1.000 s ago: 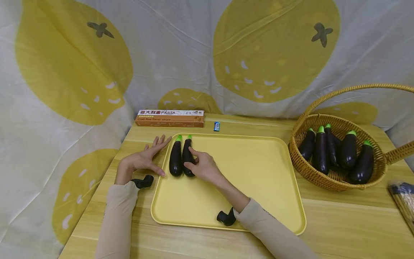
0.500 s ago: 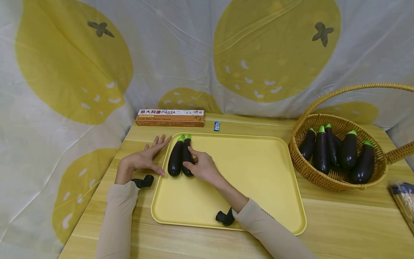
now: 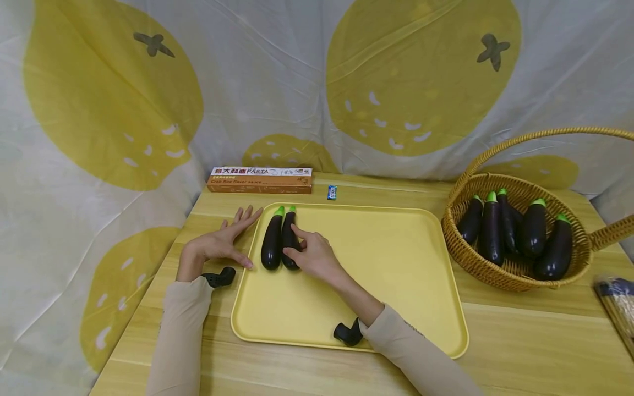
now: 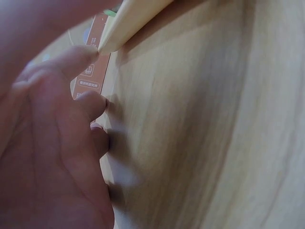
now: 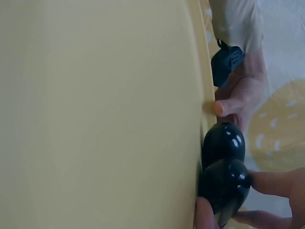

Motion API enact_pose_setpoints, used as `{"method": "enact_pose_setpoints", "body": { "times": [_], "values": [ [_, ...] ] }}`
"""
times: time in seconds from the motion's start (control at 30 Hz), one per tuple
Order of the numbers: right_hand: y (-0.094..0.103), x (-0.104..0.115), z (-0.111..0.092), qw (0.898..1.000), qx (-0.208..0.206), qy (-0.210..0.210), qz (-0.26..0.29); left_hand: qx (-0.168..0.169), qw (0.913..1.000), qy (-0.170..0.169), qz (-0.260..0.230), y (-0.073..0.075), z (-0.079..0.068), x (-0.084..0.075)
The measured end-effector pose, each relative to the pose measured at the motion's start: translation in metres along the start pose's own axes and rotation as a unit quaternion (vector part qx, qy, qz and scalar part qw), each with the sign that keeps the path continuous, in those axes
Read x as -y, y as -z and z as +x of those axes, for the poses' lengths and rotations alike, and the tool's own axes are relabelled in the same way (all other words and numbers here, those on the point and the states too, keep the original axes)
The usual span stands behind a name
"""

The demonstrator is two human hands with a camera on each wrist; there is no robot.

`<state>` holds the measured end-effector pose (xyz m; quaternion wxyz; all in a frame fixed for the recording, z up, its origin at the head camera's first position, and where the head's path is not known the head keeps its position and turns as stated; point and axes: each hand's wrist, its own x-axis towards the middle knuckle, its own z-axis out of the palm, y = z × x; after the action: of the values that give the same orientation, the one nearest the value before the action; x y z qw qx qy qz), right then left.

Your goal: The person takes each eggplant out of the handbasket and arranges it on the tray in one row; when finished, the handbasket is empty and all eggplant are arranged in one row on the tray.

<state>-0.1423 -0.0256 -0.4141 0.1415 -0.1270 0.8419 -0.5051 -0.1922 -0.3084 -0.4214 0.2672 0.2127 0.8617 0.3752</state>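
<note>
Two dark eggplants with bright green tips lie side by side near the left edge of a yellow tray (image 3: 376, 264). The thumb and fingers of my right hand (image 3: 317, 256) pinch the right-hand eggplant (image 3: 288, 234) around its lower half. In the right wrist view this eggplant (image 5: 224, 183) sits against the other eggplant (image 5: 224, 140). My left hand (image 3: 220, 245) is spread beside the left-hand eggplant (image 3: 271, 242), its thumb and index fingertip at the tray's left rim. The left wrist view shows its fingertips on the wooden tabletop (image 4: 190, 119).
A wicker basket (image 3: 495, 278) with a tall handle stands on the right, holding several eggplants. Behind the tray are a pasta box (image 3: 260, 181) and a small blue packet (image 3: 332, 192). A bundle of thin sticks (image 3: 616, 313) lies at the far right.
The right hand nudged its eggplant slightly left, then back right. The left-hand eggplant now leans, its green tip shifted right toward the other one. The left hand has stayed put.
</note>
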Motion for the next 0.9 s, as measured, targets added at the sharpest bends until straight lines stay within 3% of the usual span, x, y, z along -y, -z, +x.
{"method": "enact_pose_setpoints", "body": {
  "times": [0.67, 0.9],
  "values": [
    [0.004, -0.002, -0.002, 1.000, 0.003, 0.028, -0.008, 0.001, 1.0000, -0.003, -0.002, 0.000, 0.001, -0.002],
    [0.024, 0.003, -0.015, 0.998, 0.016, 0.018, -0.056, -0.001, 1.0000, -0.001, 0.009, -0.001, 0.001, 0.001]
  ]
}}
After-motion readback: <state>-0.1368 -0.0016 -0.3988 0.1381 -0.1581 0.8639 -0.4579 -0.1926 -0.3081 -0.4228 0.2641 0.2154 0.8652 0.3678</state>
